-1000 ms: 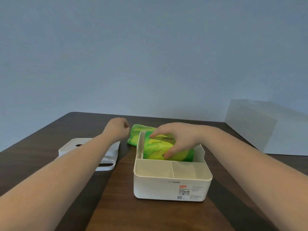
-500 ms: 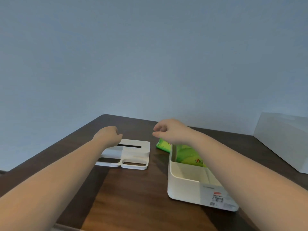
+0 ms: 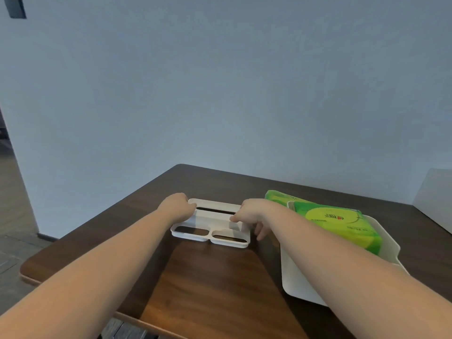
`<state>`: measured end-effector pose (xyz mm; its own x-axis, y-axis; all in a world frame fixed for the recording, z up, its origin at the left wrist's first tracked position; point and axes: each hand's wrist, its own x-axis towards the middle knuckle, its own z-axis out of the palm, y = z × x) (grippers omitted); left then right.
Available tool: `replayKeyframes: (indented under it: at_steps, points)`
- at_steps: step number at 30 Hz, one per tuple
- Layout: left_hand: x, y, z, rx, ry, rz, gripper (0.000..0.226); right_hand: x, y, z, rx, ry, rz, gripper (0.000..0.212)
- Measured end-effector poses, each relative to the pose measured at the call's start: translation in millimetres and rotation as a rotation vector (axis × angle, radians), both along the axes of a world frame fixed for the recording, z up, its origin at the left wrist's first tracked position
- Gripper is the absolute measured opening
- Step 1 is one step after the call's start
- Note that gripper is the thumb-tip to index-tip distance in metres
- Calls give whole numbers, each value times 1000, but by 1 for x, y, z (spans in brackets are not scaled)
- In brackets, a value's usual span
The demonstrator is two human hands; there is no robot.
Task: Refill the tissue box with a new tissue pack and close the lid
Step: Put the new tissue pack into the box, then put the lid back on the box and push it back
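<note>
The white lid (image 3: 215, 216), with a long slot and two openings, lies flat on the dark wooden table (image 3: 215, 277). My left hand (image 3: 176, 207) grips its left end and my right hand (image 3: 252, 215) grips its right end. To the right stands the open white tissue box (image 3: 293, 275), partly behind my right forearm. A green tissue pack (image 3: 342, 223) lies in its far compartment. A second green pack (image 3: 276, 195) pokes out behind the box.
A white block (image 3: 435, 192) stands at the far right edge of the table. A pale wall rises right behind the table. The table's left corner and the floor show at lower left.
My right hand has left the green pack in the box and moved left to the lid. My left hand has closed on the lid's left end. The view has swung left.
</note>
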<state>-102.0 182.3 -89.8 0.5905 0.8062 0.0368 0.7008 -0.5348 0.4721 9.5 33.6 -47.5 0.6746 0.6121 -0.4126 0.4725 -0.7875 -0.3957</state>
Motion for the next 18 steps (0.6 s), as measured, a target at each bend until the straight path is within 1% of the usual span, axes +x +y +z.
replayKeyframes:
  at_steps: [4, 8, 9, 13, 16, 18]
  points:
    - [0, 0, -2, -3, -26, 48, 39, 0, 4, 0, 94, 108, -78, 58]
    - [0, -7, 12, 26, -113, 111, 29, 6, 1, 13, 193, 97, -115, 45]
    - [1, -11, 17, 30, -154, 119, 28, 8, -1, 18, 228, 85, -126, 42]
    - [7, -31, 40, -23, -358, 112, 44, 20, -20, 38, 381, 30, -192, 33]
    - [14, -50, 57, -105, -511, 80, 42, 33, -41, 56, 541, -3, -234, 19]
    - [20, -65, 66, -149, -557, 65, 42, 41, -60, 68, 572, -67, -260, 11]
